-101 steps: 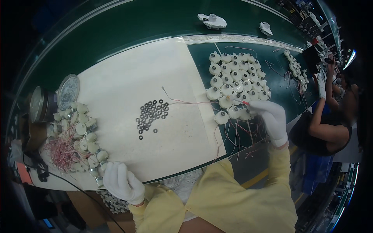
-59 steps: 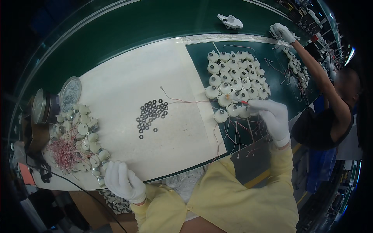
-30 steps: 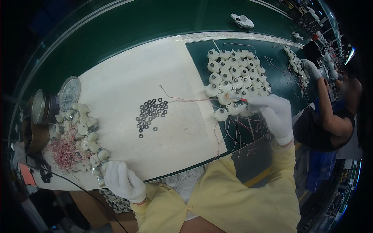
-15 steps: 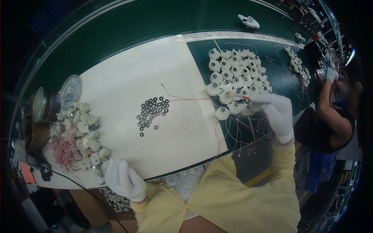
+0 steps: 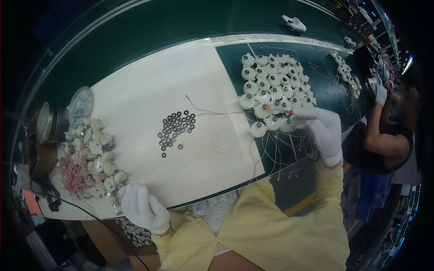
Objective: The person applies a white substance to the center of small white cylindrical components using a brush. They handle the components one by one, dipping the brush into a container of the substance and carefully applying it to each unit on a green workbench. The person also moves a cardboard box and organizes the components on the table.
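Observation:
My right hand [image 5: 320, 130], in a white glove, pinches a thin red-tipped tool [image 5: 281, 110] whose tip touches one of the white round motor parts [image 5: 271, 86] packed in rows on the green belt. Thin red wires [image 5: 278, 151] trail from those parts toward me. My left hand [image 5: 143, 207], also gloved, rests closed at the near edge of the white mat [image 5: 149, 95], next to a heap of white motor parts with pink wires [image 5: 88, 160]; what it grips is hidden. Several small dark washers [image 5: 175, 128] lie mid-mat.
A round metal tin [image 5: 47, 122] and its lid [image 5: 80, 106] stand at the far left. A co-worker's gloved hand [image 5: 380, 92] works at the right by another row of parts [image 5: 346, 74]. A white plastic piece [image 5: 294, 22] lies on the far belt.
My right hand has kept the tool on the front parts with small shifts. The co-worker's arm reached far up the belt, then drew back. The white piece on the belt drifted right.

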A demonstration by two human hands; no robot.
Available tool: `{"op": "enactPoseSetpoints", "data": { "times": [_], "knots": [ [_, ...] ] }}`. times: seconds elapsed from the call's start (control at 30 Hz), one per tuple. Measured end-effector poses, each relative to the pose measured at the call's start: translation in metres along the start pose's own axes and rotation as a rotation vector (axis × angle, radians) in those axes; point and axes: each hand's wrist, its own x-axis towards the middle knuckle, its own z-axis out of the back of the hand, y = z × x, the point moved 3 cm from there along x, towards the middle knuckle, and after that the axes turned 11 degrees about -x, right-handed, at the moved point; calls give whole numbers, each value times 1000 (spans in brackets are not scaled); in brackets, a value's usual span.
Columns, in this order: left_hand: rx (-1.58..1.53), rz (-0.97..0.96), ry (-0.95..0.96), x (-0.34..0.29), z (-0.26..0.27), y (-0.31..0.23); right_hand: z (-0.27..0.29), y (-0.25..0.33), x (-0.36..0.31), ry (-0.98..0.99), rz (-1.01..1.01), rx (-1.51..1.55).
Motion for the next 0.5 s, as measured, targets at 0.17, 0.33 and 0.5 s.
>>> {"op": "enactPoseSetpoints", "data": {
  "times": [0.17, 0.33, 0.5],
  "knots": [
    [0, -13, -6, 0, 0, 1, 7, 0, -7, -23, -32, 33],
    [11, -25, -14, 3, -1, -1, 5, 8, -11, 9, 28, 48],
    [25, -27, -18, 2, -2, 0, -4, 4, -15, 67, 131, 114]
  ]
}}
